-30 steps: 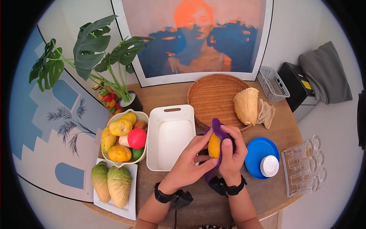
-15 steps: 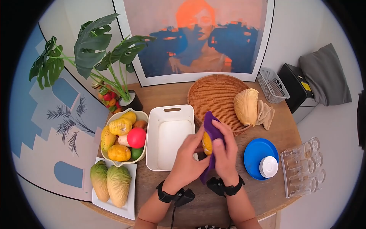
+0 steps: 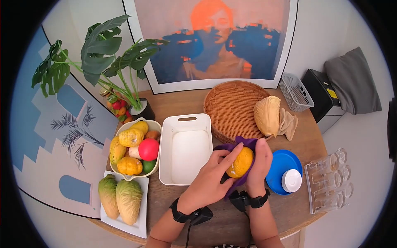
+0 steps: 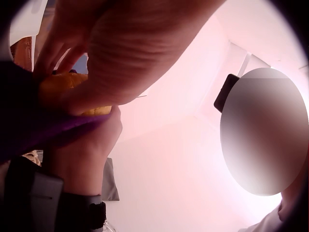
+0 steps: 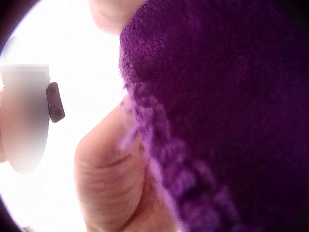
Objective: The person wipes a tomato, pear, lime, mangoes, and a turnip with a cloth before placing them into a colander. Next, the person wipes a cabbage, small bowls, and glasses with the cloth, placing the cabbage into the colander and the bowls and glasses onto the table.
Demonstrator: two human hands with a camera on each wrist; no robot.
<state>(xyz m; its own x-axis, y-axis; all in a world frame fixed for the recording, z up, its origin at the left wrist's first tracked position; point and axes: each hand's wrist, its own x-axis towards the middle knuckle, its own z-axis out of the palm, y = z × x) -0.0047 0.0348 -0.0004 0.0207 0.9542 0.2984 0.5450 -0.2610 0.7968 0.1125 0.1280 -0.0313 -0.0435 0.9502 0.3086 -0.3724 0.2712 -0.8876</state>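
Observation:
In the head view a yellow fruit with a shiny wrap lies in a purple cloth between both hands, above the table's front half. My left hand grips the fruit from the left, its index finger across the top. My right hand holds the cloth cupped against the fruit's right side; most of its fingers are hidden. In the left wrist view the fruit shows beneath the left thumb, with the cloth below. Purple cloth fills much of the right wrist view.
A white bin stands left of the hands, beside a fruit bowl and a plate of cabbages. Behind is a wicker tray with a pale cabbage. To the right are a blue plate and a glass rack.
The fruit and cloth have shifted right and turned, so more of the fruit faces up. The right hand has rolled outward, and the left index finger now crosses the fruit.

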